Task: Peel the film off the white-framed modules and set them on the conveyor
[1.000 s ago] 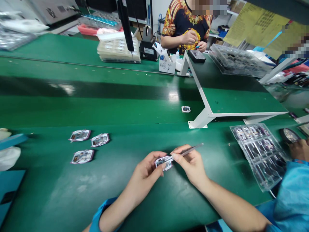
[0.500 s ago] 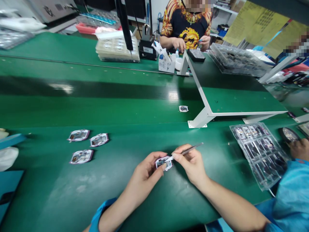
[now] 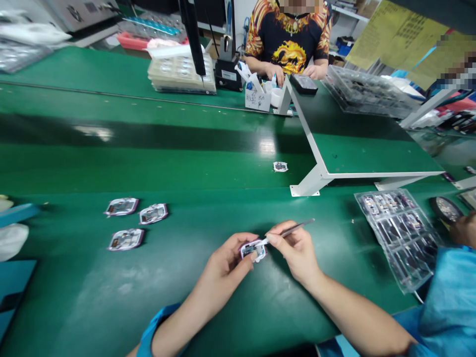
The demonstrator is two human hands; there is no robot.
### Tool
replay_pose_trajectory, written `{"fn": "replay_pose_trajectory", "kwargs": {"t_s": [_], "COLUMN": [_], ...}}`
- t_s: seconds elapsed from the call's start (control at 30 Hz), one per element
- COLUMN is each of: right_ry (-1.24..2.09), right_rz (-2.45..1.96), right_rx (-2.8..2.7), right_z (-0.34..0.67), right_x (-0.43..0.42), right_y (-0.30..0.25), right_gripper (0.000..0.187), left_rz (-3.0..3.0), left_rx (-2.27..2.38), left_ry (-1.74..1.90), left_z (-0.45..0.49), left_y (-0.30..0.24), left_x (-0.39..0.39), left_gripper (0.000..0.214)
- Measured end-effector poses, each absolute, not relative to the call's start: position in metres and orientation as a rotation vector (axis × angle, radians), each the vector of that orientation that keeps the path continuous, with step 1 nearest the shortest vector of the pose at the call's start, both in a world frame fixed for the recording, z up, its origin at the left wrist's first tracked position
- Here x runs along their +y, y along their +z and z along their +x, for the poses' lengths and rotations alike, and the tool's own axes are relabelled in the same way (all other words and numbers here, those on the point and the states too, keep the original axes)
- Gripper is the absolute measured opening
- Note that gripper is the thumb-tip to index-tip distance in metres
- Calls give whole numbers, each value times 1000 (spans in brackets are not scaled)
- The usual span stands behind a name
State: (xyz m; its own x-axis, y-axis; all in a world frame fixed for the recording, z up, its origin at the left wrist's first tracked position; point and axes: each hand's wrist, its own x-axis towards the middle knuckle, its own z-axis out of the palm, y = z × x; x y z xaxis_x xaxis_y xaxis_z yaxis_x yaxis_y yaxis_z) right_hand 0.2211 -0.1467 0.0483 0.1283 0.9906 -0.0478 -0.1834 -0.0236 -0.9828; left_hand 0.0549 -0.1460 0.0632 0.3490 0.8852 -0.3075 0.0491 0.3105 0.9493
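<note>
My left hand (image 3: 226, 265) pinches a small white-framed part (image 3: 253, 249) just above the green belt (image 3: 208, 163). My right hand (image 3: 297, 250) is closed on metal tweezers (image 3: 292, 229), whose tips touch the part's right edge. Three similar flat parts (image 3: 135, 221) lie on the belt to the left. One more small part (image 3: 280, 166) sits farther out on the belt.
A clear tray of parts (image 3: 399, 233) lies at the right, beside a co-worker's blue sleeve (image 3: 451, 297). A white metal shelf bracket (image 3: 316, 176) spans the belt. Across it a person in a patterned shirt (image 3: 288, 37) works by stacked trays (image 3: 182, 74) and a white holder (image 3: 257, 99).
My hands and the part have barely shifted. The lone small part on the belt has drifted left. The person across lowered both hands to the table.
</note>
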Motion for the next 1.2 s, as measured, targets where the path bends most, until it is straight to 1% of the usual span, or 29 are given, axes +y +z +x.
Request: {"fn": "replay_pose_trajectory", "kwargs": {"t_s": [0.3,0.63,0.8,0.9,1.03,1.2], "right_ry": [1185,1181,1118,1060,1115,1137], "right_rz": [-1148,-1135,-1126,-1134,-1116,-1092], "right_rx": [-1048,-1087,-1153,-1155,-1131,-1247], "right_z": [221,217,217,218,220,220], "right_x": [-148,-153,-153,-151,-151,-151], "right_y": [51,49,51,51,50,49], "right_gripper": [14,7,5,8,10,6], "left_rz": [1062,1049,1000,878,773,741], "left_rx": [1104,1194,1202,1185,1142,1132], "left_ry": [736,800,789,768,767,752], "left_z": [55,59,60,59,58,59], "left_y": [63,53,55,57,59,61], "left_x": [-144,-147,-146,-147,-149,-150], "left_gripper": [31,28,28,29,32,32]}}
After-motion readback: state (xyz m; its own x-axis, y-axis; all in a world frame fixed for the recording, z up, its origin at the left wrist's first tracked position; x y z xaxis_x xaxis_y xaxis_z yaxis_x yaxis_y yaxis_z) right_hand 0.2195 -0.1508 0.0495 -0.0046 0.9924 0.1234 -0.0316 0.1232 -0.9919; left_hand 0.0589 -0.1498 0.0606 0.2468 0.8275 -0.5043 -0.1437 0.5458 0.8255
